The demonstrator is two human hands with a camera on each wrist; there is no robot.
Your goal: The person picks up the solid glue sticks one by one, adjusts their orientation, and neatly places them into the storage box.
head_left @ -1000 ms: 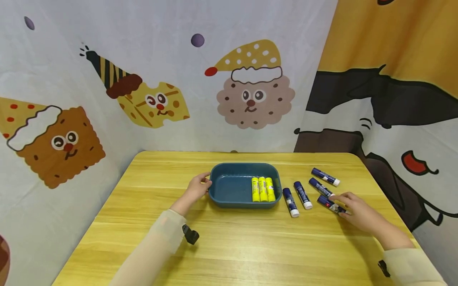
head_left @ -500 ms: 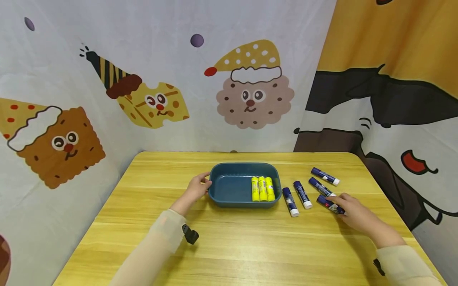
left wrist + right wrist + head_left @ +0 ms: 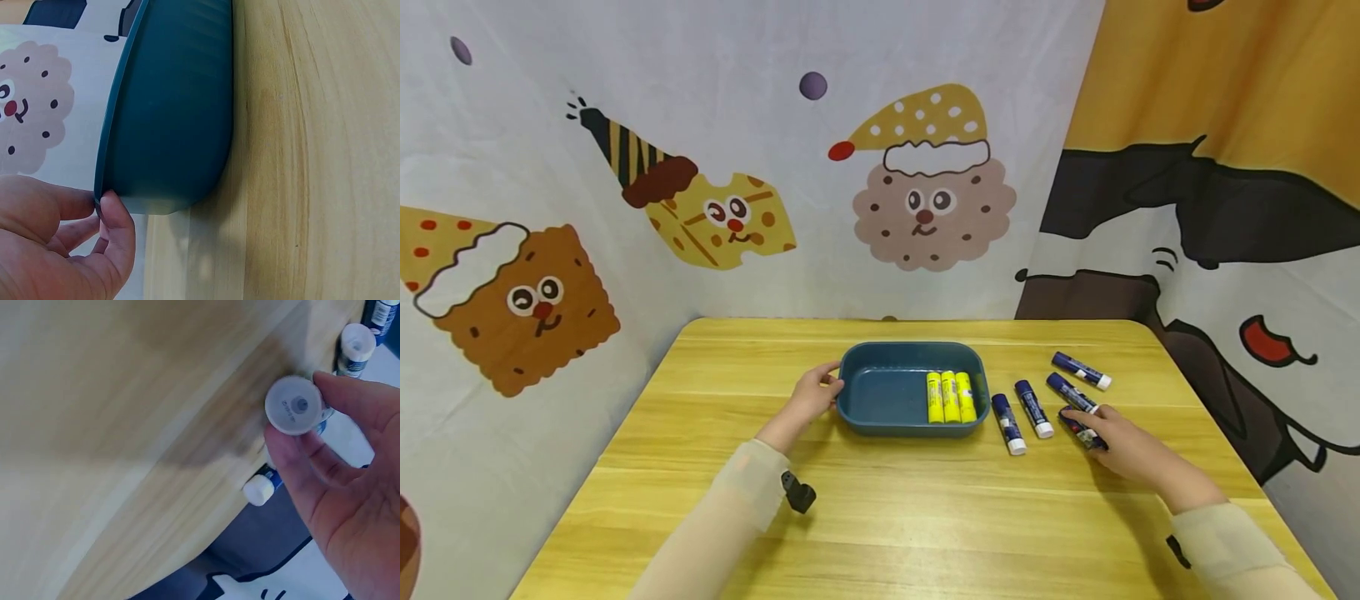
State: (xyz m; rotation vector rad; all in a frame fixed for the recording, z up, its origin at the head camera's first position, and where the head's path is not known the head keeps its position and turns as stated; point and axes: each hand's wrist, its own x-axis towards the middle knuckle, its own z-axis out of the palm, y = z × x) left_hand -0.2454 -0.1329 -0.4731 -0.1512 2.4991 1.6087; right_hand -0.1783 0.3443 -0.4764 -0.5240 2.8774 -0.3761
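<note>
My left hand [image 3: 814, 395] holds the left end of a dark teal tray [image 3: 880, 430]. In the left wrist view, its thumb and a finger pinch the tray's rim [image 3: 107, 144]. Three yellow tubes [image 3: 951, 397] lie side by side at the tray's right end. Right of the tray, my right hand [image 3: 1122, 443] grips a dark blue glue stick [image 3: 1080, 430] between thumb and fingers. Its round white end [image 3: 292, 405] faces the camera in the right wrist view, close over the table. Part of the stick is hidden by the hand.
Several more blue glue sticks with white ends lie on the wooden table [image 3: 895, 517], among them one beside the tray [image 3: 1008, 424] and one farther back [image 3: 1081, 370]. A printed cloth [image 3: 760, 75] hangs behind the table.
My right hand has closed in on the nearest right-hand blue glue stick, and both have shifted left. The left hand and the tray have stayed in place.
</note>
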